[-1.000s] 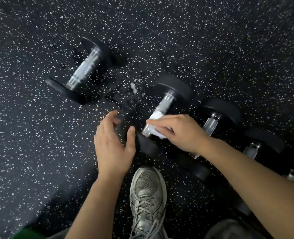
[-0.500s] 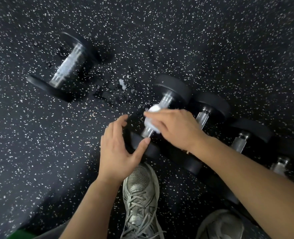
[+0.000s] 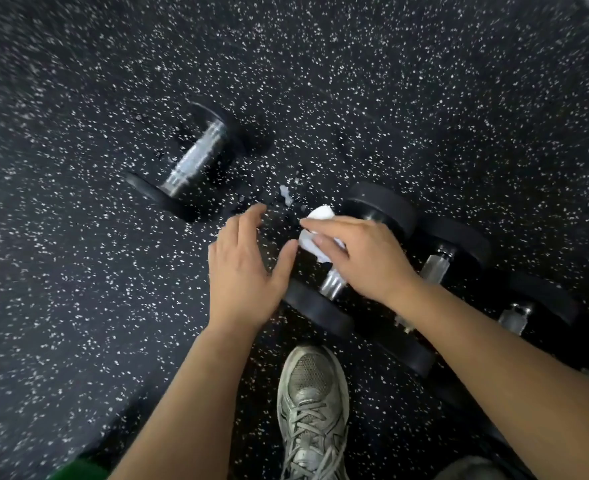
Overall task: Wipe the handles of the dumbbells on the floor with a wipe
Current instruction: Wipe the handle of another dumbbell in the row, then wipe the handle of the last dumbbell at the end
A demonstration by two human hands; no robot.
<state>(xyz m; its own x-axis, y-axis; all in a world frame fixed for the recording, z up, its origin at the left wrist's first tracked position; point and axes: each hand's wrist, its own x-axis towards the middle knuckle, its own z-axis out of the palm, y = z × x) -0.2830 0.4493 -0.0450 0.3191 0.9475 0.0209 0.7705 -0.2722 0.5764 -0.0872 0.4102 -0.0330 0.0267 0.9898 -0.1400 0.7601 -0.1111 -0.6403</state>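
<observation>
A row of black dumbbells with chrome handles lies on the speckled floor at the right. My right hand [image 3: 362, 254] grips a white wipe [image 3: 315, 230] wrapped over the upper part of the handle of the nearest dumbbell [image 3: 334, 285]; the lower chrome end shows below my fingers. My left hand [image 3: 244, 268] hovers open just left of that dumbbell, thumb close to its near plate [image 3: 314, 311]. A separate dumbbell [image 3: 196, 161] lies alone at the upper left. The handles of two further dumbbells [image 3: 435, 265] [image 3: 514, 317] show to the right.
My grey laced shoe [image 3: 312, 407] stands just below the near dumbbell, and a second shoe [image 3: 469, 469] shows at the bottom right edge. Small white scraps [image 3: 286, 194] lie on the floor between the lone dumbbell and the row.
My right hand slid the wipe up the handle toward the far plate, baring the lower chrome end. My left hand has come off the near plate and opened slightly. The camera view shifted.
</observation>
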